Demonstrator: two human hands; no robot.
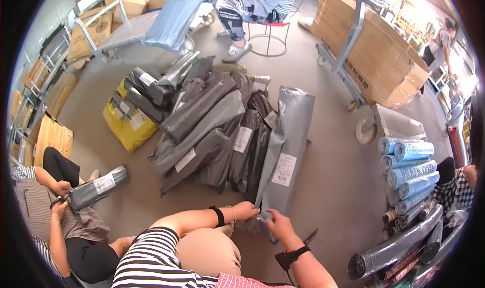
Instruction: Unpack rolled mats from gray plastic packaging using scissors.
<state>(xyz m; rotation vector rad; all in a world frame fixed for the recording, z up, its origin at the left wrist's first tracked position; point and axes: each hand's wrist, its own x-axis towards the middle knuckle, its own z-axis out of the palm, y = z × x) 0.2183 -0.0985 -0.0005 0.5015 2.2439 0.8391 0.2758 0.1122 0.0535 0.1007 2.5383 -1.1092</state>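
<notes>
A long grey plastic mailing bag [298,121] with a white label stands tilted in front of me, its far end leaning against the pile. At its near end, my left hand [246,210] is closed on the left corner. Just right of it, my right hand [279,224] pinches the same end, fingers bent, with clear plastic showing between the hands. Beside the bag lies a heap of dark grey wrapped parcels [202,111], several with white labels. A thin dark object [311,236] rests on the floor by my right wrist; I cannot make out its kind.
A yellow parcel [129,128] lies left of the heap. Blue rolls [414,150] and dark wrapped rolls [394,250] are stacked at right. A cart carries a big cardboard box [374,45]. At left, a person holds a grey parcel [103,184]; another sits on a red stool [268,25].
</notes>
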